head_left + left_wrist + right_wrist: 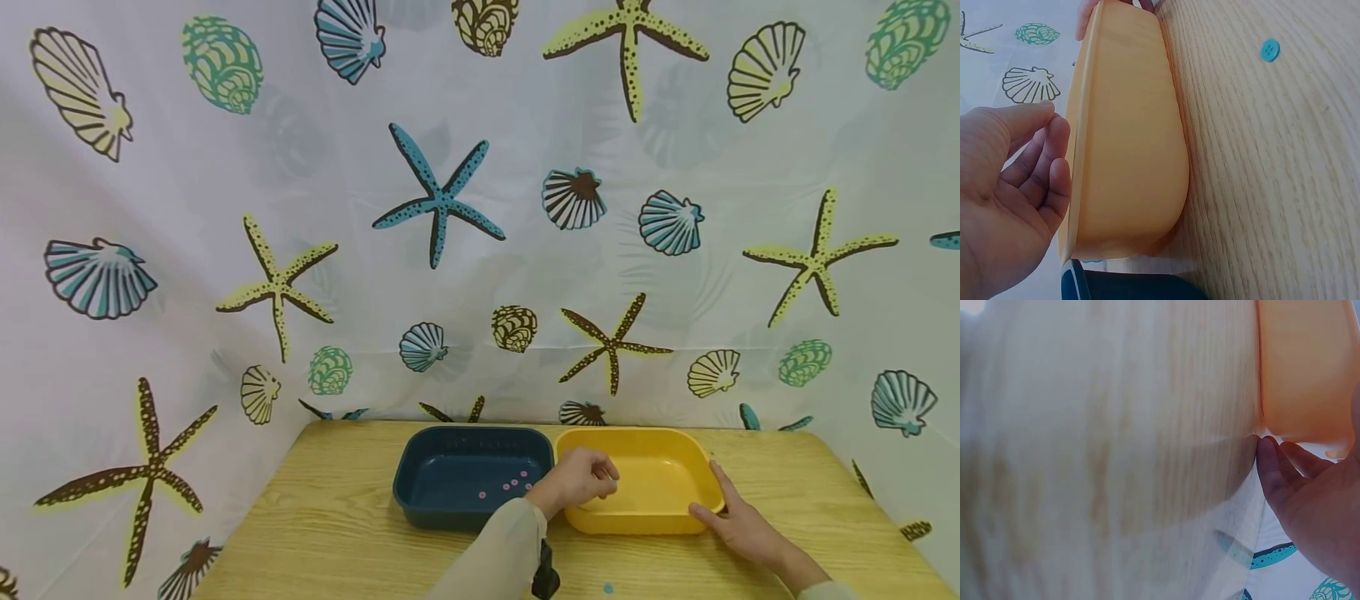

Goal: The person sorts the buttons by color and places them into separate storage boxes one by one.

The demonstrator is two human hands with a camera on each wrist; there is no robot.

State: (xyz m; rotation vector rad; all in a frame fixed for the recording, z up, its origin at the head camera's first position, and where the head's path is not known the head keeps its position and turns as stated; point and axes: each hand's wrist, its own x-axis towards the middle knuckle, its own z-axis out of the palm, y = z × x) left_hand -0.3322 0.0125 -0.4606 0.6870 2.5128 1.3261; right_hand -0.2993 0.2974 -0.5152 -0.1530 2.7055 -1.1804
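Note:
My left hand (581, 481) is over the left part of a yellow tub (592, 525), its thumb and index fingertips meeting in a pinch. Nothing shows between those fingertips in the left wrist view, where the hand (1016, 181) is beside the tub's rim. My right hand (742, 521) holds the tub's right front corner, with the thumb at the front rim and the fingers along the right end. In the right wrist view, the fingertips (1266, 445) are low against the end wall. Several small pink buttons (506, 487) lie in a dark blue tub (442, 518).
The blue tub stands directly left of the yellow one on a wooden table (330, 508). A blue button (1270, 50) lies on the wood in front of the yellow tub. Behind the table hangs a white curtain (510, 283) with shells and starfish.

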